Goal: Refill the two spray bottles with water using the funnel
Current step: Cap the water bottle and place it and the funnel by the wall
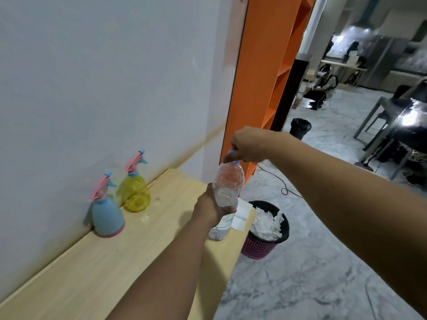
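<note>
Your left hand [213, 210] grips the middle of a clear water bottle [227, 188], holding it upright over the wooden table [104, 262]. Your right hand [248, 144] pinches the bottle's purple cap [232, 157] from above. Against the wall, well left of the bottle, the blue spray bottle [107, 213] and the yellow spray bottle [135, 189] stand side by side. A pink bin [261, 247] of white paper sits on the floor beside the table's end.
</note>
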